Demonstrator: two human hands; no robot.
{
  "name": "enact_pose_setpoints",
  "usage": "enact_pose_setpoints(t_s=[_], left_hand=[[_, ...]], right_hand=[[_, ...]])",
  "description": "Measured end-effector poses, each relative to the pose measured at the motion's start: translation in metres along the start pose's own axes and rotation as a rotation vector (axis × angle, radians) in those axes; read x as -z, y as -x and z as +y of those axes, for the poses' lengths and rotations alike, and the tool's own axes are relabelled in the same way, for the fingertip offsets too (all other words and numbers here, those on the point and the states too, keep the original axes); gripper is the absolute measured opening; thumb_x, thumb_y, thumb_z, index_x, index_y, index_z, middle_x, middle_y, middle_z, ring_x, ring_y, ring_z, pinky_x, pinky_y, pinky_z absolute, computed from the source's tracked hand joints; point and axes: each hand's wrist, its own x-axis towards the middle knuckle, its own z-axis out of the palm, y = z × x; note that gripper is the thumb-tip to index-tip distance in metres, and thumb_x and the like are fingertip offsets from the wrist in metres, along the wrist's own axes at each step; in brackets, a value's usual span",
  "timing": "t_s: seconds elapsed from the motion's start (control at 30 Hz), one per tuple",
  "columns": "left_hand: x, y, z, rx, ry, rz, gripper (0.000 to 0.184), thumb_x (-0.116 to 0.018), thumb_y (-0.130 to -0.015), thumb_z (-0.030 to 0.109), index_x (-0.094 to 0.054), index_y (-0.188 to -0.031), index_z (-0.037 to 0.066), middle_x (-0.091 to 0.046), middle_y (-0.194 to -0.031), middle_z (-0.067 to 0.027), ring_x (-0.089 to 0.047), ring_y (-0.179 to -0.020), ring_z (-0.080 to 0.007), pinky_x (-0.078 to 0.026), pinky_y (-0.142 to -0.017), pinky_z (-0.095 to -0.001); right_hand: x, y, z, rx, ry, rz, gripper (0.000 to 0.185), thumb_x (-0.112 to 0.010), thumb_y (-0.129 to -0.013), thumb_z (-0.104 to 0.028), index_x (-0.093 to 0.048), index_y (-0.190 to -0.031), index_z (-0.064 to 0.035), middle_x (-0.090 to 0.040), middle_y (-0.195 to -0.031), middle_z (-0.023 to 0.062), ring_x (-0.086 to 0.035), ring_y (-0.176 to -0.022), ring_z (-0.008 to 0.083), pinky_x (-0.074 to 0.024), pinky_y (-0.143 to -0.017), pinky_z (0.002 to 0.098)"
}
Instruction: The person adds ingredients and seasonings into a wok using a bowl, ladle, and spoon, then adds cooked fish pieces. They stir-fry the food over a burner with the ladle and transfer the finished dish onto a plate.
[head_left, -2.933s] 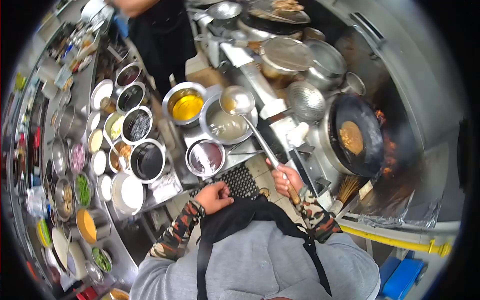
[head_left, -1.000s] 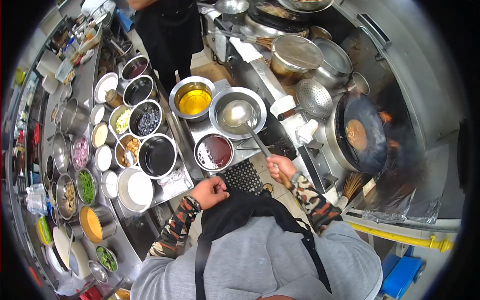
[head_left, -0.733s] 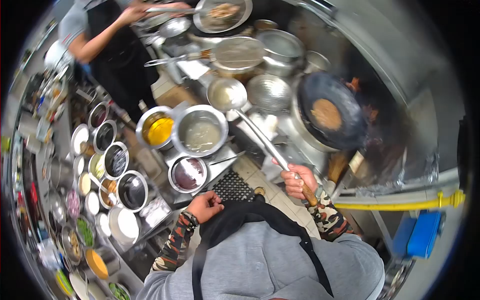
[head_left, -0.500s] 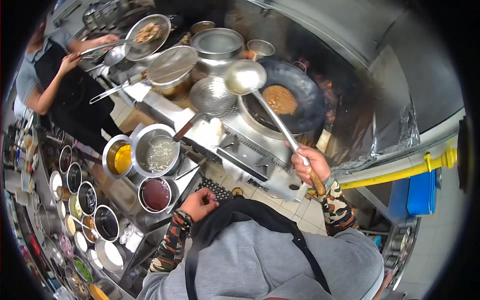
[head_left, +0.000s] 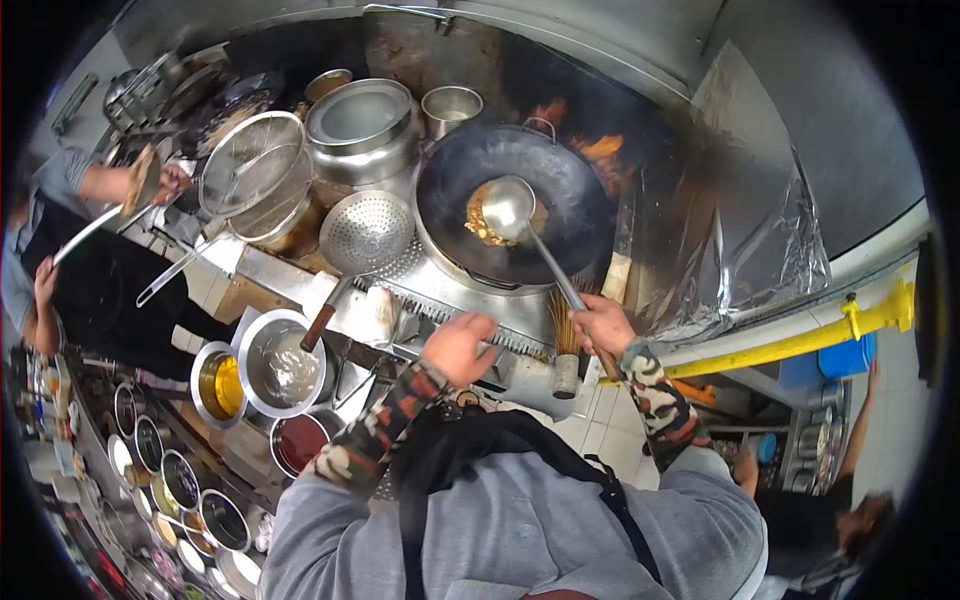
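My right hand is wrapped round the handle of a long steel ladle. The ladle's bowl rests over brown food in a large black wok, covering part of that food. My left hand hovers by the stove's front edge, slightly blurred, with its thumb apart from the fingers and nothing in it. Between my hands, a bamboo wok brush stands at the front of the stove. To the wok's left lies a perforated strainer.
Flames rise behind the wok. A mesh strainer sits on a pot at left, beside a large steel pot. Bowls of yellow liquid and red sauce stand lower left. One co-worker is at left, another person at lower right.
The ladle has come down from above the stove into the wok. My left hand has moved forward to the stove edge. A second person now shows at lower right.
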Motion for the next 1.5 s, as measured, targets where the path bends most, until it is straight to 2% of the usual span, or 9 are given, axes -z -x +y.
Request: enact_pose_setpoints(t_s=[0.17, 0.53, 0.7, 0.97, 1.03, 1.17, 1.37, 1.43, 1.5], left_hand=[[-0.027, -0.100, -0.028, -0.260, -0.209, 0.195, 0.022, -0.062, -0.077, 0.019, -0.056, -0.092, 0.006, -0.058, -0.091, -0.0125, -0.058, -0.090, -0.0317, -0.048, -0.078, -0.0431], [-0.054, -0.102, -0.039, 0.056, -0.405, -0.338, 0.034, -0.049, -0.087, 0.031, -0.073, -0.082, 0.008, -0.070, -0.083, -0.0152, -0.070, -0.079, -0.0303, -0.055, -0.071, -0.0432], [-0.040, -0.094, -0.025, -0.004, -0.416, -0.385, 0.028, -0.050, -0.084, 0.023, -0.074, -0.081, 0.009, -0.071, -0.084, -0.0147, -0.070, -0.080, -0.0300, -0.055, -0.070, -0.0424], [-0.033, -0.089, -0.018, 0.008, -0.431, -0.380, 0.028, -0.051, -0.083, 0.022, -0.074, -0.083, 0.007, -0.071, -0.086, -0.0161, -0.070, -0.081, -0.0310, -0.055, -0.070, -0.0419], [-0.044, -0.100, -0.031, 0.110, -0.413, -0.387, 0.028, -0.051, -0.083, 0.022, -0.074, -0.084, 0.007, -0.070, -0.088, -0.0168, -0.070, -0.083, -0.0308, -0.055, -0.073, -0.0420], [-0.033, -0.096, -0.016, 0.061, -0.439, -0.415, 0.029, -0.049, -0.084, 0.023, -0.073, -0.088, 0.007, -0.070, -0.089, -0.0170, -0.070, -0.084, -0.0301, -0.055, -0.073, -0.0427], [-0.054, -0.100, -0.034, 0.075, -0.403, -0.309, 0.033, -0.047, -0.087, 0.028, -0.073, -0.082, 0.007, -0.069, -0.083, -0.0181, -0.069, -0.078, -0.0341, -0.054, -0.071, -0.0455], [-0.049, -0.095, -0.032, 0.027, -0.420, -0.305, 0.033, -0.047, -0.086, 0.028, -0.073, -0.080, 0.008, -0.069, -0.082, -0.0176, -0.069, -0.077, -0.0346, -0.054, -0.069, -0.0452], [-0.048, -0.102, -0.035, 0.049, -0.419, -0.355, 0.034, -0.046, -0.087, 0.027, -0.073, -0.079, 0.008, -0.069, -0.082, -0.0174, -0.068, -0.078, -0.0349, -0.054, -0.070, -0.0451]], right_hand=[[-0.039, 0.002, -0.008, 0.266, 0.325, 0.234, 0.030, -0.060, -0.084, -0.010, -0.061, -0.113, -0.0025, -0.054, -0.062, 0.0024, -0.052, -0.047, 0.0125, -0.0406, -0.042, 0.0292], [-0.042, -0.063, -0.023, 0.372, 0.663, 0.496, 0.048, -0.060, -0.077, -0.018, -0.056, -0.122, 0.0002, -0.062, -0.101, 0.0283, -0.058, -0.101, 0.0434, -0.0472, -0.088, 0.0438], [-0.034, -0.035, -0.025, 0.477, 0.664, 0.333, 0.050, -0.062, -0.076, -0.019, -0.056, -0.122, 0.0007, -0.063, -0.102, 0.0272, -0.059, -0.099, 0.0419, -0.0469, -0.089, 0.0396], [-0.019, -0.022, -0.009, 0.554, 0.659, 0.481, 0.031, -0.057, -0.080, -0.006, -0.059, -0.110, 0.0025, -0.057, -0.062, 0.0096, -0.054, -0.049, 0.0186, -0.0462, -0.048, 0.0323], [-0.032, 0.006, -0.020, 0.112, 0.264, 0.273, 0.033, -0.060, -0.081, -0.010, -0.059, -0.112, 0.0020, -0.059, -0.066, 0.0088, -0.057, -0.051, 0.0191, -0.0458, -0.047, 0.0343], [-0.034, 0.023, -0.042, 0.107, 0.198, 0.152, 0.041, -0.057, -0.086, -0.004, -0.053, -0.127, 0.0011, -0.049, -0.058, 0.0026, -0.045, -0.039, 0.0112, -0.0362, -0.036, 0.0271], [-0.008, -0.067, 0.009, 0.858, 0.800, 0.647, 0.037, -0.060, -0.081, -0.008, -0.060, -0.116, 0.0017, -0.058, -0.063, 0.0081, -0.055, -0.048, 0.0152, -0.0435, -0.045, 0.0297], [-0.022, -0.019, -0.034, 0.099, 0.247, 0.201, 0.040, -0.059, -0.078, -0.011, -0.058, -0.116, 0.0029, -0.061, -0.066, 0.0133, -0.060, -0.058, 0.0208, -0.0481, -0.055, 0.0333], [-0.017, -0.023, -0.033, 0.154, 0.332, 0.196, 0.044, -0.059, -0.076, -0.013, -0.058, -0.117, 0.0031, -0.061, -0.068, 0.0167, -0.061, -0.062, 0.0239, -0.0493, -0.060, 0.0361]])
